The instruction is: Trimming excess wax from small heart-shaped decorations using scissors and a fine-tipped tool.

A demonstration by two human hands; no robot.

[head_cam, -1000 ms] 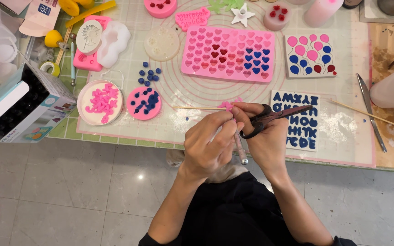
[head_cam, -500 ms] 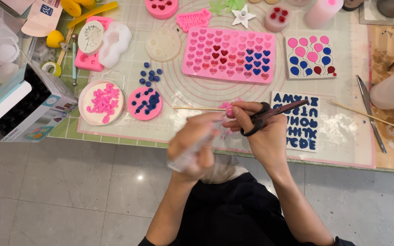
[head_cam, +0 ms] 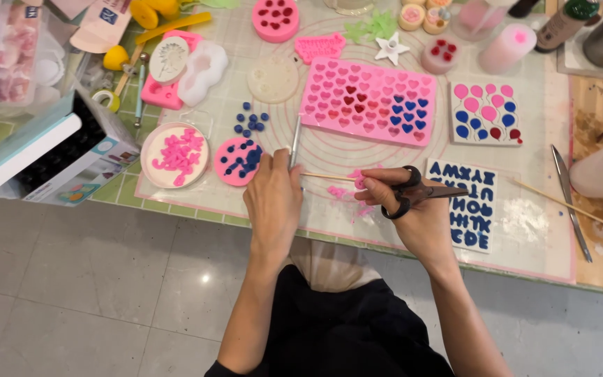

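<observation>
The left hand (head_cam: pixel 272 199) has left the right hand's side and now lies flat, fingers loosely closed, near the mat's front edge, touching a thin metal tool (head_cam: pixel 294 139). The right hand (head_cam: pixel 413 209) grips dark scissors (head_cam: pixel 420 192) and pinches a pink piece (head_cam: pixel 359 183) on a wooden skewer (head_cam: pixel 326 176).

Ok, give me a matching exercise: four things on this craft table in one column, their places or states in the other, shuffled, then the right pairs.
Things
1. scissors
2. heart mould
3. letter mould
4. round dish of pink pieces

Places or states
A. flat on the mat, right of the right hand
B. left of the left hand, beside a pink dish of blue pieces
C. held in the right hand
D. beyond both hands, cavities filled pink, red and blue

Pairs: 1-C, 2-D, 3-A, 4-B
</observation>
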